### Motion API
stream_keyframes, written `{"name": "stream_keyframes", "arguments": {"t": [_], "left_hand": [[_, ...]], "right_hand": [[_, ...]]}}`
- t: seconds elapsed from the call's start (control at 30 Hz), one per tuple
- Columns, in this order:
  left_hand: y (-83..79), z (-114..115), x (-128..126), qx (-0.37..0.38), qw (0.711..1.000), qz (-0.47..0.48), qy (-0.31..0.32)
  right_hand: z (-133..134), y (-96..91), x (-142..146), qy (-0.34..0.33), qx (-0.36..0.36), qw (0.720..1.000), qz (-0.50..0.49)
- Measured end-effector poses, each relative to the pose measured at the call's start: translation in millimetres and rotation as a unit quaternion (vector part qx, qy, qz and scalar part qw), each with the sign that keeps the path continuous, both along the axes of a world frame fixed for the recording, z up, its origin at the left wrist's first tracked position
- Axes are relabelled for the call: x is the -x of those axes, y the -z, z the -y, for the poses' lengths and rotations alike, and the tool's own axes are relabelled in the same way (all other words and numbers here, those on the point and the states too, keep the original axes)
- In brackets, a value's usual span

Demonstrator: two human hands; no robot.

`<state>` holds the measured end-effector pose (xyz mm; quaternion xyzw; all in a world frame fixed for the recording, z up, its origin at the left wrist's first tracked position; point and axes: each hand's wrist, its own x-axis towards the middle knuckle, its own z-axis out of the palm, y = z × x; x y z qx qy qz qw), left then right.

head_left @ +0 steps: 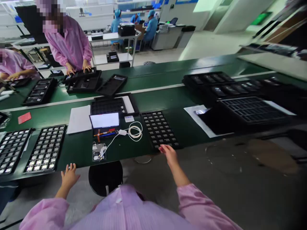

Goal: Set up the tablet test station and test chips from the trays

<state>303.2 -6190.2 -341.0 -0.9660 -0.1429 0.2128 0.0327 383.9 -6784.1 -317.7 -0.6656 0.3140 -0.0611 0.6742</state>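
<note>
My left hand (69, 176) is open with fingers spread, at the table's front edge beside a black tray of small silvery parts (45, 148). My right hand (169, 154) is at the near edge of another black compartment tray (160, 129), filled with rows of small parts. Its thumb and fingertips come together in a pinch; whatever may be between them is too small to make out. Between my hands lie a clear plate with small components (99, 152), a coiled white cable (135, 131) and a device with a lit screen (105, 120).
White paper (80, 119) lies left of the screen. More black trays (254, 110) are stacked at the right. A round black stool (105, 178) stands under the front edge. Across the green table (155, 95), a co-worker in pink (68, 41) handles black trays. A red card (24, 118) lies at the left.
</note>
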Motion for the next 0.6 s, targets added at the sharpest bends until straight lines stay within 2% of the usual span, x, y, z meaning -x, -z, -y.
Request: {"name": "stream_keyframes", "arguments": {"t": [0.2,0.3,0.37,0.47,0.53,0.6], "left_hand": [[4.9,7,12,0.024,0.997,0.046,-0.051],[14.0,18,30,0.071,0.981,0.143,-0.105],[23.1,33,49,0.123,0.956,0.220,-0.151],[30.5,67,77,0.169,0.934,0.197,-0.245],[25.3,93,89,0.198,0.926,0.168,-0.273],[13.0,117,93,0.215,0.922,0.159,-0.279]], "right_hand": [[-77,-33.5,-151,-0.137,0.040,0.989,0.038],[-101,-40.5,-236,-0.186,0.085,0.979,0.021],[-113,-40.7,-291,-0.206,0.115,0.972,0.010],[-129,-32.9,-357,-0.223,0.130,0.966,-0.008],[-136,-24.1,-385,-0.240,0.108,0.965,-0.021],[-138,-15.0,-404,-0.270,0.059,0.961,-0.029]]}}
